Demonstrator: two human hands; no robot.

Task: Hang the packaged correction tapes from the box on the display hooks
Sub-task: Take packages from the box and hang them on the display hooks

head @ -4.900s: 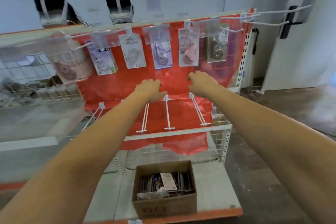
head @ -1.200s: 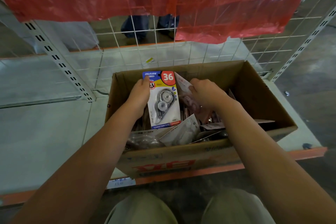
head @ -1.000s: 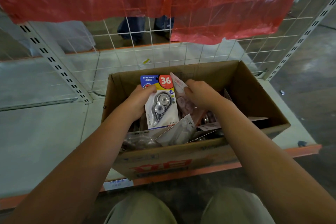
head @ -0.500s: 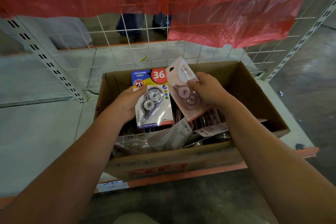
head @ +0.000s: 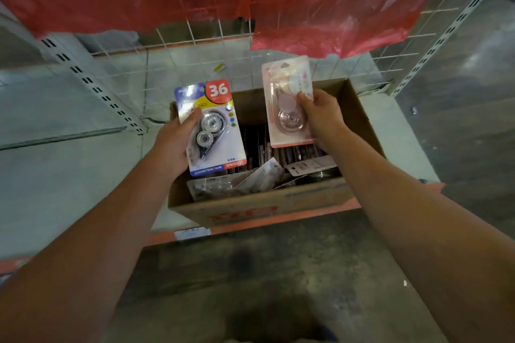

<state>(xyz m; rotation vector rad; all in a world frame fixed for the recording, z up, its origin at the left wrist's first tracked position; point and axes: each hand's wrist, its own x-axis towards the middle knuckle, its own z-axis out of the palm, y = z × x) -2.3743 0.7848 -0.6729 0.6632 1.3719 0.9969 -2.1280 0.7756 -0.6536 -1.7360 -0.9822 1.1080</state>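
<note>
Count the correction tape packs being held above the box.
2: the blue pack in the left hand, the pink pack in the right hand. More lie in the box, partly hidden.

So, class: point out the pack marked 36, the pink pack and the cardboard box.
pack marked 36 (head: 220,145), head view, clear blister over the reels
pink pack (head: 281,97), head view, card's left part
cardboard box (head: 250,210), head view, front wall

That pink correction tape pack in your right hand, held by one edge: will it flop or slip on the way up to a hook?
Probably stiff: the pink correction tape pack stands flat though the right hand pinches only one edge. Likely light, since fingertips alone carry it. Its glossy blister may be slippery.
</note>
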